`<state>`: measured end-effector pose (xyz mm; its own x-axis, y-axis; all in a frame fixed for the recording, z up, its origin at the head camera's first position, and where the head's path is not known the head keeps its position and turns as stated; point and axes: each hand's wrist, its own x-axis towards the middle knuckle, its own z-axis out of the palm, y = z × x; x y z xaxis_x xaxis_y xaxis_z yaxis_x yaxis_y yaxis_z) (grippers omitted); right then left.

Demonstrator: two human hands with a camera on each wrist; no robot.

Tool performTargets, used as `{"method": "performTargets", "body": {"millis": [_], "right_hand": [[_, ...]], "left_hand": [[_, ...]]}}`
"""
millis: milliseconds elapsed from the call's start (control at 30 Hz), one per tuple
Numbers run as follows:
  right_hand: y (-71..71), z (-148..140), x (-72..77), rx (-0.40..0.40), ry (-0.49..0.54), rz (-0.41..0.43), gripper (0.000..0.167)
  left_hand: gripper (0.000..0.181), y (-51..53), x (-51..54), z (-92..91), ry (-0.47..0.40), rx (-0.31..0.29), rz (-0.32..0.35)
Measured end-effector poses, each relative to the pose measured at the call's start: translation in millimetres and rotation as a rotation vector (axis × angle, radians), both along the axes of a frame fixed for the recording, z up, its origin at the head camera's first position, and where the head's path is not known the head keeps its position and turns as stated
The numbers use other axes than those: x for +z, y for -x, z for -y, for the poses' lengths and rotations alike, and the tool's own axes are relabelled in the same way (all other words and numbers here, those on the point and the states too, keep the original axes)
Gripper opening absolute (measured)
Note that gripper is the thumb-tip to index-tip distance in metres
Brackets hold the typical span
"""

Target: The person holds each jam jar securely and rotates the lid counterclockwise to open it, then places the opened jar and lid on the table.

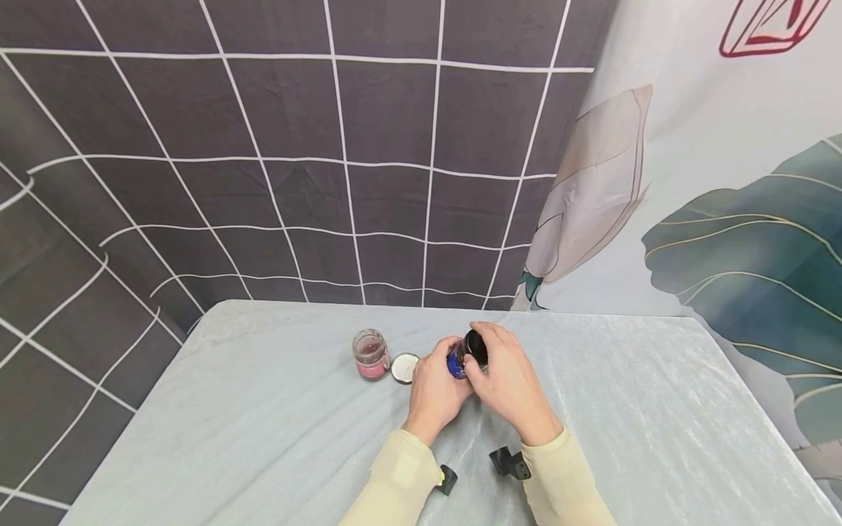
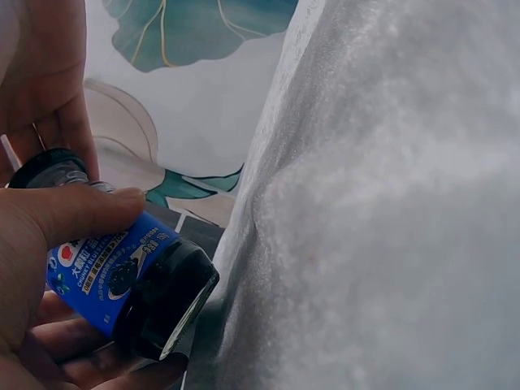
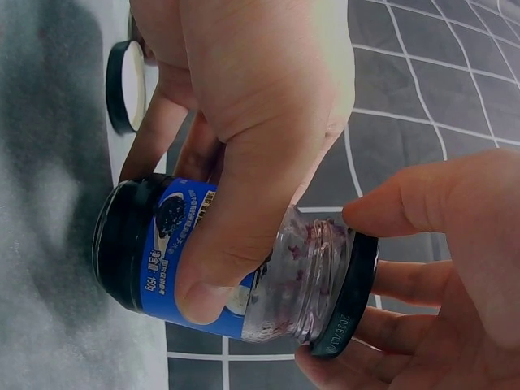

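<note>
A small glass jam jar with a blue label and dark contents is held tilted over the table. My left hand grips it round the label, thumb across one side in the left wrist view. My right hand holds the black lid at the jar's mouth, its thumb and fingers round the rim. Purple-red smears show inside the clear glass near the neck. Left of my hands stands a second glass jar with a pink-red lower part, its top uncovered. Beside it a loose lid lies white inside up.
A pale grey-blue cloth covers the table. Behind it hangs a dark curtain with white grid lines, and a leaf-patterned curtain hangs at the right. A black wrist camera sits by the right cuff.
</note>
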<state>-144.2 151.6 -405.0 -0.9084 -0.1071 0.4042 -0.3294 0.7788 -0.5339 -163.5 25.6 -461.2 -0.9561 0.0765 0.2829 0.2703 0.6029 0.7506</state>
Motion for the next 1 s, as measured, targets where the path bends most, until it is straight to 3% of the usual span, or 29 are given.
{"method": "performTargets", "body": {"millis": [1000], "right_hand": [[-1.2, -0.1, -0.1, -0.005, 0.009, 0.020, 0.048]], "left_hand": [[0.053, -0.1, -1.1, 0.3, -0.017, -0.005, 0.004]]}}
